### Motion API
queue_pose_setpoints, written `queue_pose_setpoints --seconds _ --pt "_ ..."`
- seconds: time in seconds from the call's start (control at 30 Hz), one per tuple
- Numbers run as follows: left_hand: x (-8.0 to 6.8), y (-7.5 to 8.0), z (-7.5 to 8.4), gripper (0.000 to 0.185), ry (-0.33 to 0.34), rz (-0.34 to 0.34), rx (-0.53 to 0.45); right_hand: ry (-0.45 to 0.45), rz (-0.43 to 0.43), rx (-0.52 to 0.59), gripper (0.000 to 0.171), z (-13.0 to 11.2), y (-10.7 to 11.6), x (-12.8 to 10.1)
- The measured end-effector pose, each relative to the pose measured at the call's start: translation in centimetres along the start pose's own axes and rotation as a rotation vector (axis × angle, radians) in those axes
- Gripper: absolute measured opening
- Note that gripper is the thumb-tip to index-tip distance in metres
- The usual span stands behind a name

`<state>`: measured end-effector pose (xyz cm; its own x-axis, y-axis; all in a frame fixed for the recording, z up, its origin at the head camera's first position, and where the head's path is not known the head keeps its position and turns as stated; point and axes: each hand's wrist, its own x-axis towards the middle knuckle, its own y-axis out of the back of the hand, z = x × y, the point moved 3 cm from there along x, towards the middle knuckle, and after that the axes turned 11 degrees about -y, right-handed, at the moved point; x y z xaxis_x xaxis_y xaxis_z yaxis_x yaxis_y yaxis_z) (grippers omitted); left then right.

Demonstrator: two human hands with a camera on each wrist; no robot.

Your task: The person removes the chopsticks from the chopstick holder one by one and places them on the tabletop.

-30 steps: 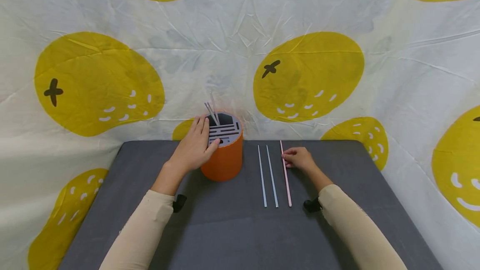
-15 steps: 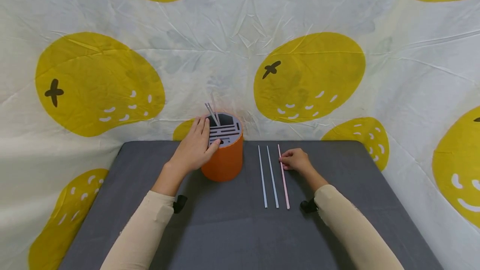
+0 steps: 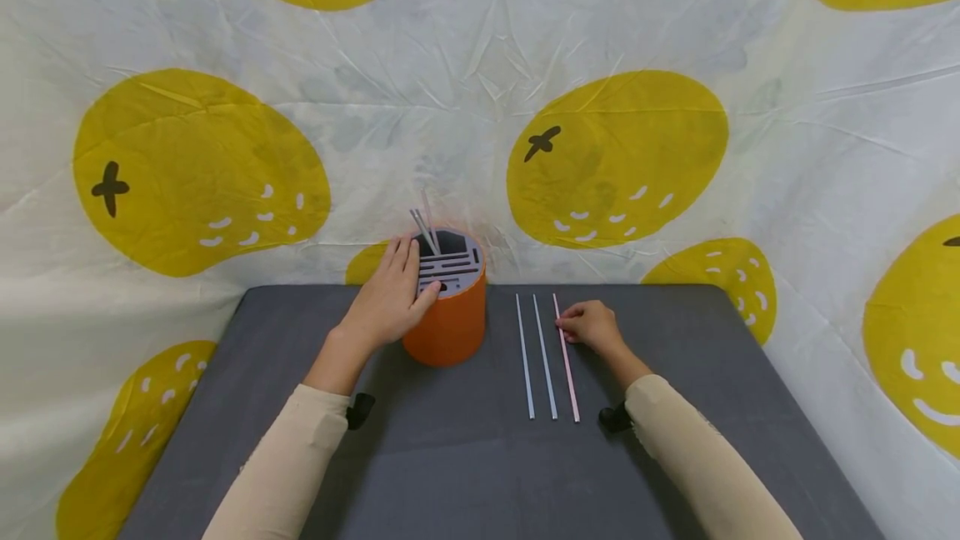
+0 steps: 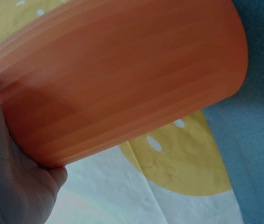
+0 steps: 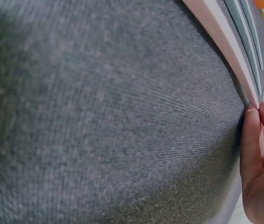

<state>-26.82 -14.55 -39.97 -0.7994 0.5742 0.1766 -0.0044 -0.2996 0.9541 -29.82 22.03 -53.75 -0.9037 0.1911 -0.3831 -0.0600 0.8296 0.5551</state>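
Since a second ago, we see the pink straw [image 3: 565, 354] has swung closer to the two pale blue straws [image 3: 535, 354], now lying almost parallel just right of them at the centre of the head view, and the right hand [image 3: 590, 325] has slid a little left with it. That hand's fingers [image 5: 252, 140] are curled and close together, their tips touching the pink straw's far end on the grey table [image 3: 450, 457]. The left hand [image 3: 390, 298] wraps its fingers around the upper left side of the orange holder [image 3: 447, 319], left of centre, thumb on its slotted grey lid [image 3: 448, 262]. Two straws [image 3: 423, 227] stand tilted in the lid's far opening.
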Motion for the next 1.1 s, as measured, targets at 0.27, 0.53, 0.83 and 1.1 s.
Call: queue_pose_setpoints --seconds 0.27,0.53,0.83,1.1 --pt "0.0 -0.1 -0.1 0.082 0.007 0.002 0.0 0.055 0.01 -0.009 0.018 -0.4 -0.1 -0.3" --pt "0.0 -0.3 -0.1 0.083 0.01 -0.005 -0.006 0.187 0.074 -0.076 0.021 -2.0 0.8 -0.6" --pt "0.1 -0.2 0.1 0.082 0.011 -0.001 0.0 0.316 0.084 -0.114 0.024 -5.8 1.8 -1.0" --pt "0.0 -0.1 0.1 0.082 0.013 -0.003 0.004 0.343 0.026 -0.04 0.03 -10.1 2.2 -2.2"
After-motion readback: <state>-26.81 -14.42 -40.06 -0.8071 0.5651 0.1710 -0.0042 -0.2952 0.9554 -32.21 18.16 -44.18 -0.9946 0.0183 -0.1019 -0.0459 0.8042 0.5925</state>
